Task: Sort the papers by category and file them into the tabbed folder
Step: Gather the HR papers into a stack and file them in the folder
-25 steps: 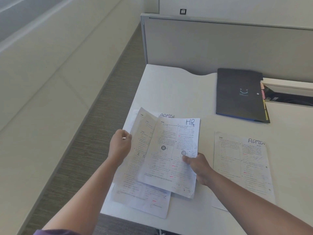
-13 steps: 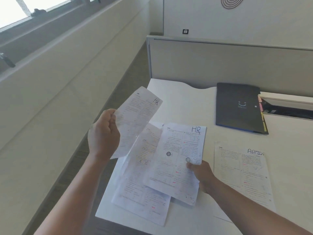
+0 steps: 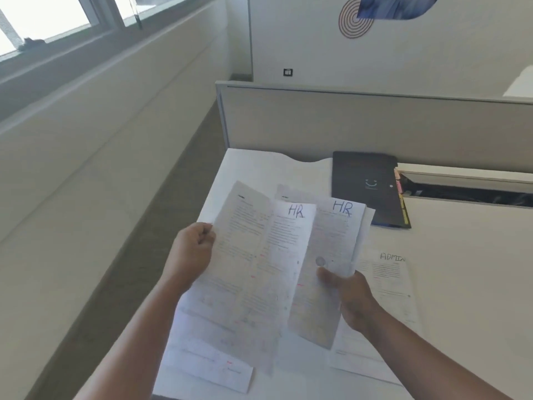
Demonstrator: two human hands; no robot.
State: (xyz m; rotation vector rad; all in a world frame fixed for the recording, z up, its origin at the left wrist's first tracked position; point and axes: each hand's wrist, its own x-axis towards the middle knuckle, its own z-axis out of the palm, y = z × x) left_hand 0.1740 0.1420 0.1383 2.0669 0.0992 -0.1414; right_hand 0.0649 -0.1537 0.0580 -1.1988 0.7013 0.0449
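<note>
I note the white desk bearing all the material. The dark tabbed folder lies closed at the far side, against the partition, coloured tabs along its right edge. An ADMIN sheet lies flat at the right. More sheets lie under the hands near the front edge. The left hand pinches the left edge of one HR sheet, fingers curled. The right hand grips a second HR sheet, thumb pressed on top. The two sheets overlap above the desk.
</note>
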